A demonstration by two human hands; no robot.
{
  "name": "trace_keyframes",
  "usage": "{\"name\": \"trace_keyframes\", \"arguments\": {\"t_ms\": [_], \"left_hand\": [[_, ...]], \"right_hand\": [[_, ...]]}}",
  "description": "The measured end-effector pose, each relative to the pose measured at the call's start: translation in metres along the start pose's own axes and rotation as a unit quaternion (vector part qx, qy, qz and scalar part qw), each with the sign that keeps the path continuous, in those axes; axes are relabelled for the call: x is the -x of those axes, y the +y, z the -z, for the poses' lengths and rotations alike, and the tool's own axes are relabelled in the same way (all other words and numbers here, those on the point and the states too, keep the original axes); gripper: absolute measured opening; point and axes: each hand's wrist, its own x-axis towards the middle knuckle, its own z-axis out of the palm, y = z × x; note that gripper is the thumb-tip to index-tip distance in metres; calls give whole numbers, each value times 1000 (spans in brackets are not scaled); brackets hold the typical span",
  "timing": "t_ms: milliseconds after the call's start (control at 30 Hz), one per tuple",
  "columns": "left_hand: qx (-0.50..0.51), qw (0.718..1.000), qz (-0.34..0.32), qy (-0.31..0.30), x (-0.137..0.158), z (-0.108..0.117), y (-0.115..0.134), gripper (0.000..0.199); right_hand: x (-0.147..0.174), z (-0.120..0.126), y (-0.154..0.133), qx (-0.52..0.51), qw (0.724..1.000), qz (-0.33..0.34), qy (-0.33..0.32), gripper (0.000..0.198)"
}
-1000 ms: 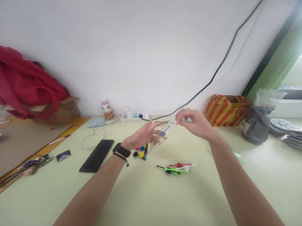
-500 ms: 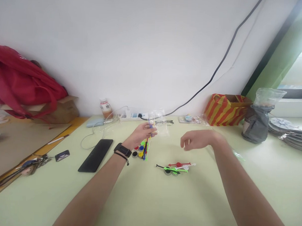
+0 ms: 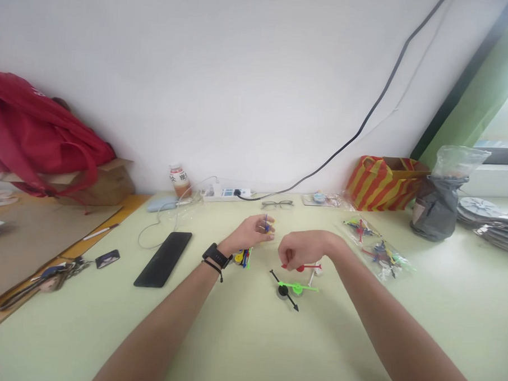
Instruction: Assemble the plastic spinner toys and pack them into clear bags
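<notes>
The right hand (image 3: 301, 249) had been lowered and its fingers closed on the red arrow (image 3: 315, 267), at twelve o'clock from the green arrow (image 3: 297, 289), while the blue arrow (image 3: 266, 228) was still gripped in the left hand (image 3: 251, 231), so both hands were seemingly occupied.

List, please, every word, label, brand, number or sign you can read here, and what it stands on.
None reads with certainty.
Bottle: large dark characters, too blurred to quote.
Red bag: white lettering, too small.
Power strip: blue markings, too small.
</notes>
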Motion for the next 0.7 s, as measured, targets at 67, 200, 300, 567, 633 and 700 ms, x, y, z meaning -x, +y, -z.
{"name": "trace_keyframes", "arguments": {"t_ms": [67, 200, 300, 567, 633, 700], "left_hand": [[-23, 1000, -10, -1, 0, 0, 0, 57], [-54, 998, -34, -11, 1, -3, 3, 50], [-72, 996, -43, -12, 2, -5, 3, 48], [-117, 992, -43, -26, 4, -4, 8, 47], [-121, 991, -44, -36, 6, -4, 8, 47], [-122, 990, -44, -50, 6, -2, 10, 50]], "right_hand": [[16, 9, -3, -59, 995, 57, 52, 19], [47, 24, -11, -154, 949, 161, 221, 14], [61, 28, -16, -189, 867, 202, 415, 21], [48, 25, -9, -138, 797, 182, 560, 14], [42, 25, -6, -82, 817, 158, 548, 11], [36, 25, -2, -17, 828, 138, 543, 11]]}}
